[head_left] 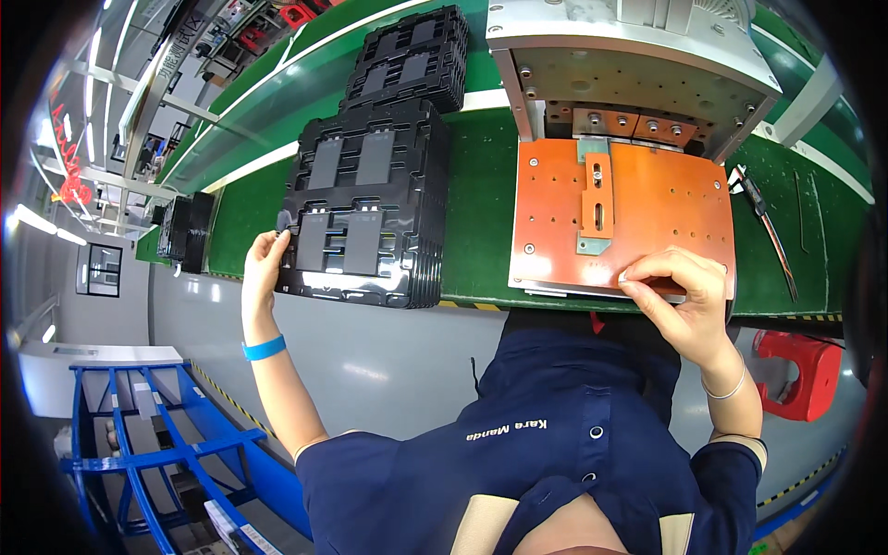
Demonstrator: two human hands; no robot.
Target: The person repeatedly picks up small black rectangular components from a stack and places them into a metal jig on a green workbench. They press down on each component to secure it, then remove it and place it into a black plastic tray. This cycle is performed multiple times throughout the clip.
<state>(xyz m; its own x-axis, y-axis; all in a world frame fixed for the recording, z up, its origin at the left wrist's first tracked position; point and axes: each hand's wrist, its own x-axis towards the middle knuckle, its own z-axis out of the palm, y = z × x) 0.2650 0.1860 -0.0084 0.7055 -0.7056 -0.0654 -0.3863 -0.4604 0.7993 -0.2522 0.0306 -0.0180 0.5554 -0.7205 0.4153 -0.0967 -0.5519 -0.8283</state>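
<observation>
At the left corner of a stack of black plastic trays (407, 289), my left hand (265, 261) pinches the top tray's edge. Flat dark-grey rectangular pieces (363, 242), which look like battery cells, lie in that tray's pockets. My right hand (686, 294) is over the front edge of an orange plate (638, 203) under a metal press. Its thumb and forefinger come together at the tips; whether anything small is between them cannot be made out. A slotted orange bar (598, 196) is fixed on the plate over a pale green strip (592, 247).
The grey press head (638, 65) overhangs the plate's back. Behind my tray stack stands another black tray stack (412, 60). Right of the plate, a caliper-like tool (766, 222) lies on the green bench (481, 203). A red stool (814, 375) and blue rack (176, 444) stand below.
</observation>
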